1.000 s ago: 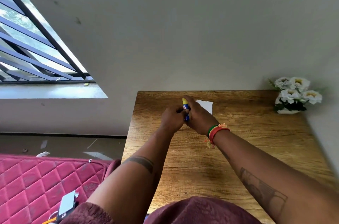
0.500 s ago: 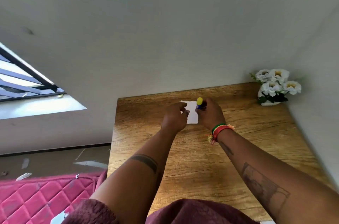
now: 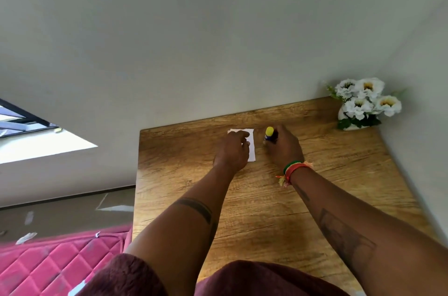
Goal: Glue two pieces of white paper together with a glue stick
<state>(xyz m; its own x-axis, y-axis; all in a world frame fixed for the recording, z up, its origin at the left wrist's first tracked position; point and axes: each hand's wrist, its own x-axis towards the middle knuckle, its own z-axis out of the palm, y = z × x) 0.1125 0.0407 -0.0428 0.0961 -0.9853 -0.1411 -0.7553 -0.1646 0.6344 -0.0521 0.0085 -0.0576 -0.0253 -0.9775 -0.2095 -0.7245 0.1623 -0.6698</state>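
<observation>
A small piece of white paper (image 3: 252,148) lies near the far edge of the wooden table (image 3: 266,211). My left hand (image 3: 232,152) rests on it with fingers curled, covering most of the sheet. I cannot tell whether a second sheet lies under it. Just right of the paper, my right hand (image 3: 284,146) grips a glue stick (image 3: 269,133) with a blue body and a yellow end pointing up. The stick stands beside the paper, apart from its right edge.
A white pot of white flowers (image 3: 363,104) stands at the table's far right corner against the wall. A pink quilted mattress (image 3: 48,264) lies left of the table, with paper scraps on the floor beyond it. The window sill is far left.
My hands have parted: the right hand carried the glue stick to the right, off the paper, while the left hand settled on the sheet. The camera view shifted left.
</observation>
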